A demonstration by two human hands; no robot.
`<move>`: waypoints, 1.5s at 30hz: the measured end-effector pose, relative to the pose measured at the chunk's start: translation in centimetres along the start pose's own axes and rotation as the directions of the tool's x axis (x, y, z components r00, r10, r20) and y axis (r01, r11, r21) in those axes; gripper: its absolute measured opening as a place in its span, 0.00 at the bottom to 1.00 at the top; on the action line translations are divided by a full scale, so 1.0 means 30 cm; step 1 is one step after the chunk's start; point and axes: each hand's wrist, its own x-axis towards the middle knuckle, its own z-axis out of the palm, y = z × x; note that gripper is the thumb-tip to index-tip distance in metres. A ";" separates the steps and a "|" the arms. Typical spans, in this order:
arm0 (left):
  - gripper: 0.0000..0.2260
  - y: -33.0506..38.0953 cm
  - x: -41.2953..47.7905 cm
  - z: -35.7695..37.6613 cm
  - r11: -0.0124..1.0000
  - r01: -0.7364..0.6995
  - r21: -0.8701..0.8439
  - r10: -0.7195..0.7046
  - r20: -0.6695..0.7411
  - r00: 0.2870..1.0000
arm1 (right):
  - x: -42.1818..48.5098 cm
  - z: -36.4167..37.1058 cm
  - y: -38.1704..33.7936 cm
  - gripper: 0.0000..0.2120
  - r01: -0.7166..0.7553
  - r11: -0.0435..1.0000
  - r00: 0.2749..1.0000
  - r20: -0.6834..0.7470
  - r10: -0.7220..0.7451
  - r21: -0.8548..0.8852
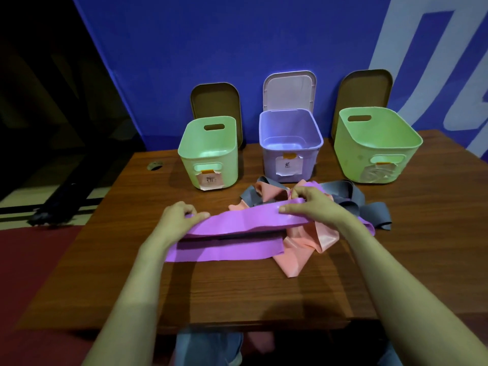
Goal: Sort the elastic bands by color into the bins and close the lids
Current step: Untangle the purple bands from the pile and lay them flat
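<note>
Past the near edge of the wooden counter, two bare forearms reach in toward its middle. A purple band stretches crosswise between the hands, doubled over so that a lower layer lies flat on the counter and an upper layer is raised above it. The left grip is curled round the band's left end at the fold, with the thumb on top. The right grip pinches the upper layer near its right end, thumb toward the near side and fingers bent over the far edge.

Under and just beyond the right grip lies a tangled heap, with a pink band spilling toward the near edge and a grey band looping to the right.

Near the far edge stand three open bins in a row, each with a paper label on its front: a green bin on the left, a purple bin in the middle and a larger green bin at the far right corner. Behind each a lid stands upright against the blue wall: brown lid, pink lid, second brown lid.
</note>
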 end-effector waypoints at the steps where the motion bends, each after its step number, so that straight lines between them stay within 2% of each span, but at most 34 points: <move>1: 0.15 -0.012 -0.001 0.005 1.000 -0.025 -0.011 0.025 -0.023 0.999 | 0.002 0.016 -0.002 0.20 0.016 0.998 1.000 -0.015 -0.017 -0.063; 3: 0.11 -0.030 -0.007 0.014 0.997 -0.061 -0.055 0.058 -0.048 0.997 | 0.006 0.037 0.000 0.21 0.040 0.980 0.998 -0.029 -0.047 -0.195; 5: 0.12 -0.045 -0.015 0.017 0.993 -0.071 -0.093 0.062 -0.089 0.994 | 0.009 0.043 0.008 0.21 0.019 0.963 1.000 -0.009 -0.022 -0.268; 8: 0.12 -0.071 -0.024 0.006 0.984 -0.082 -0.158 0.066 -0.105 0.992 | 0.010 0.049 0.011 0.23 -0.010 0.970 1.000 -0.022 0.005 -0.244; 11: 0.13 -0.098 -0.030 -0.005 0.972 -0.068 -0.226 0.055 -0.064 0.996 | 0.003 0.066 0.007 0.21 -0.017 0.992 0.991 -0.132 0.000 -0.122; 13: 0.16 -0.120 -0.027 -0.005 0.961 -0.010 -0.276 -0.009 -0.066 0.998 | -0.005 0.082 0.010 0.18 -0.032 0.996 0.989 -0.144 0.020 -0.087; 17: 0.22 -0.167 -0.016 0.004 0.880 0.218 -0.423 -0.272 -0.070 0.960 | -0.012 0.123 0.003 0.13 -0.070 0.996 0.995 -0.078 0.066 -0.059; 21: 0.14 -0.213 -0.026 -0.002 0.828 0.269 -0.492 -0.368 -0.115 0.923 | -0.006 0.168 -0.022 0.10 -0.154 0.988 0.987 0.048 0.153 0.013; 24: 0.12 -0.257 -0.021 -0.008 0.820 0.312 -0.480 -0.415 -0.123 0.901 | -0.001 0.213 -0.037 0.10 -0.182 0.977 0.973 0.123 0.195 -0.109; 27: 0.09 -0.284 -0.012 0.005 0.853 0.347 -0.390 -0.423 -0.127 0.897 | -0.001 0.255 -0.046 0.11 -0.183 0.948 0.974 0.086 0.211 -0.261; 30: 0.09 -0.283 -0.013 0.024 0.887 0.358 -0.292 -0.409 -0.138 0.902 | -0.003 0.284 -0.023 0.12 -0.194 0.923 0.976 0.034 0.217 -0.332; 35: 0.19 -0.275 -0.010 0.019 0.886 0.408 -0.222 -0.442 -0.131 0.888 | -0.024 0.301 0.006 0.11 -0.156 0.911 0.982 0.036 0.183 -0.382; 39: 0.21 -0.269 -0.026 0.030 0.895 0.437 -0.089 -0.444 -0.086 0.892 | -0.028 0.311 0.008 0.13 -0.105 0.866 0.991 0.025 0.134 -0.488; 41: 0.19 -0.262 -0.049 0.052 0.928 0.371 0.040 -0.360 -0.158 0.919 | -0.029 0.316 0.014 0.13 -0.037 0.832 0.999 0.008 0.050 -0.554; 43: 0.19 -0.242 -0.081 0.090 0.948 0.235 0.215 -0.169 -0.286 0.943 | -0.040 0.323 0.024 0.12 0.073 0.768 0.997 0.029 -0.071 -0.636; 45: 0.18 -0.192 -0.113 0.147 0.960 0.073 0.270 0.012 -0.303 0.953 | -0.057 0.334 0.038 0.11 0.172 0.672 0.981 0.066 -0.180 -0.721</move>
